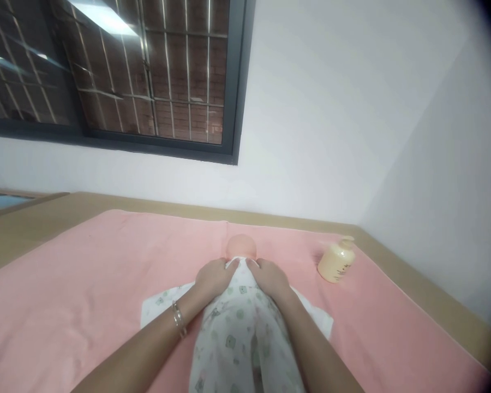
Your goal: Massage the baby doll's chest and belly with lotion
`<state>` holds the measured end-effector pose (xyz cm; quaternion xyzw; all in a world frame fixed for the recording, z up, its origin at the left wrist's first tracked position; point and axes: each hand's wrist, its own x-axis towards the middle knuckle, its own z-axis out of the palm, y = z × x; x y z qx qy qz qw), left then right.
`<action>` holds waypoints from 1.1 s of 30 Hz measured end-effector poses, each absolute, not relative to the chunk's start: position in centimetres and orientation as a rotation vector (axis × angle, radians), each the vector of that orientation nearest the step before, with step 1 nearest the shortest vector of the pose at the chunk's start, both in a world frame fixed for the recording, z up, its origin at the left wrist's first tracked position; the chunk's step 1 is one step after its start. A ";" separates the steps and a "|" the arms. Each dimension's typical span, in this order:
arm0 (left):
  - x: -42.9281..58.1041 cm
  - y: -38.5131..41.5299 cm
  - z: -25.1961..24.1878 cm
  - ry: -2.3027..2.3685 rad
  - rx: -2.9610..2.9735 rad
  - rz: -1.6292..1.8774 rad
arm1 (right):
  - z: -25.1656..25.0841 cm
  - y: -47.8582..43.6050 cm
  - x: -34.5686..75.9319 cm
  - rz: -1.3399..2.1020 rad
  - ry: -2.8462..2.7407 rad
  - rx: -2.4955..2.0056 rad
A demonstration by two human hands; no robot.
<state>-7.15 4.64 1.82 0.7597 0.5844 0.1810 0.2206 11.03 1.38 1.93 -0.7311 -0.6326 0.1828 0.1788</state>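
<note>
My widest piece of support is the wooden bench (36,240), bare along its far edge and toward its far left corner, with a pink cloth (85,262) over most of it, probably as soft padding. On that cloth, from the middle of the near edge toward the far edge, runs a white printed gown (237,327), patterned in small green and grey motifs, its pale side panels spread left and right under my forearms. My left hand (214,278) and right hand (271,279) mirror each other at its far end, both gripping the gown, thumbs over the neckline and fingers hidden beneath; I take the matched hold as a way of keeping the collar level. Just beyond the thumbs, toward the middle of the far edge, shows a rounded head (241,246), apparently a doll's. The cream pump bottle (334,262) is on the cloth near the far right corner, apart from both hands, perhaps so that it is reachable without crowding them. A silvery bracelet (179,319) circles my left wrist. Smallest is the dark lettering (342,269) on the bottle, too blurred for me to read or name a brand.
</note>
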 end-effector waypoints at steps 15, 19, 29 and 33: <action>-7.2 3.9 3.5 1.536 2.001 0.454 | 1.4 1.7 11.6 0.590 -1.763 -1.997; -7.1 3.7 3.6 1.556 1.980 0.454 | 1.3 1.7 11.7 0.607 -1.743 -1.983; -7.0 3.4 4.0 1.559 1.995 0.447 | 1.7 1.6 11.6 0.620 -1.754 -2.008; -7.1 3.2 4.3 1.576 1.983 0.430 | 1.6 1.6 11.6 0.613 -1.751 -2.002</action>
